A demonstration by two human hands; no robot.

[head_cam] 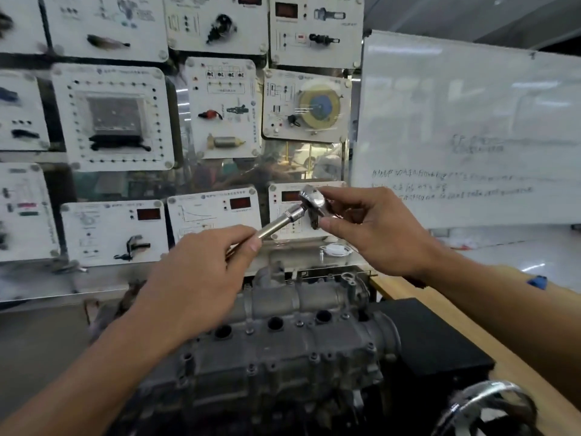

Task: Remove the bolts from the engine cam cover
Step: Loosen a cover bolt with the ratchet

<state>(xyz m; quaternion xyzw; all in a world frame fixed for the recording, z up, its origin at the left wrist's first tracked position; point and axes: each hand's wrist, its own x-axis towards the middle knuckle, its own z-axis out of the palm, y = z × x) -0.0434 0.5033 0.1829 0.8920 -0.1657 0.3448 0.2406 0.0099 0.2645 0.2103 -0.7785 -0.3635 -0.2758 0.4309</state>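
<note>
A grey cast cam cover [283,350] lies below my hands on the engine, with round plug holes and several small bolts [312,357] along its flanges. I hold a chrome ratchet wrench [283,220] up in the air above it. My left hand [201,278] grips the wrench's handle end. My right hand [374,228] pinches the ratchet head, thumb and fingers around a dark socket [315,222] hanging under it. Neither hand touches the cover.
A wall of white training panels [217,105] with sensors and red displays stands right behind the engine. At right are a whiteboard [471,127], a wooden bench edge [440,313], a black box [434,338] and a chrome wheel [490,404] at bottom right.
</note>
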